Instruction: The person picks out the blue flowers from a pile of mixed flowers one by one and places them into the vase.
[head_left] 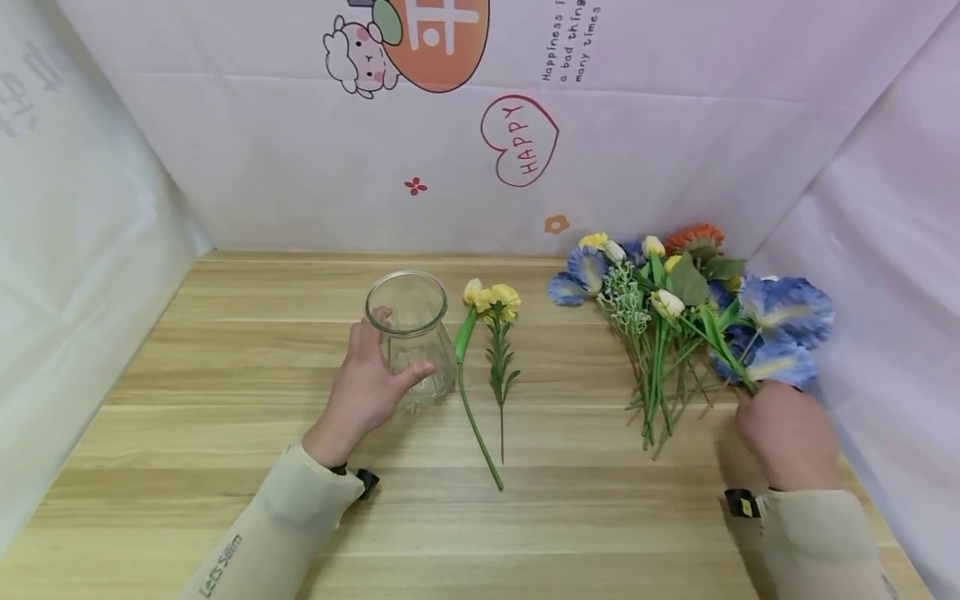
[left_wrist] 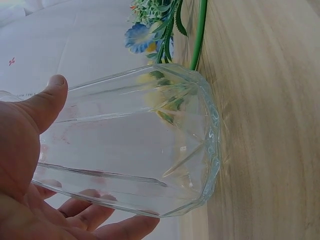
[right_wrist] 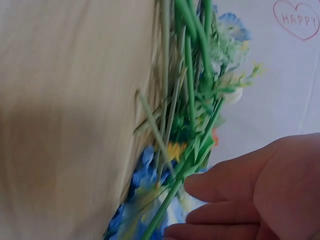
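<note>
My left hand [head_left: 367, 383] holds a clear glass vase [head_left: 422, 358] round its side. In the left wrist view, the thumb lies on one side of the ribbed glass and the fingers [left_wrist: 127, 227] on the other. At the right, my right hand [head_left: 787, 433] pinches the green stem of a white tulip [head_left: 667, 303] at the edge of a flower pile. Its thumb [right_wrist: 205, 187] presses beside the stem in the right wrist view. Blue irises [head_left: 783, 321] lie right by this hand, some petals just beyond the knuckles.
A pale yellow tulip [head_left: 462, 333] and a yellow carnation [head_left: 500, 304] lie just right of the vase. The pile also has an orange flower [head_left: 695, 239] and green sprigs [head_left: 624, 296]. Printed white cloth [head_left: 300, 167] hangs behind and beside the wooden table [head_left: 525, 533].
</note>
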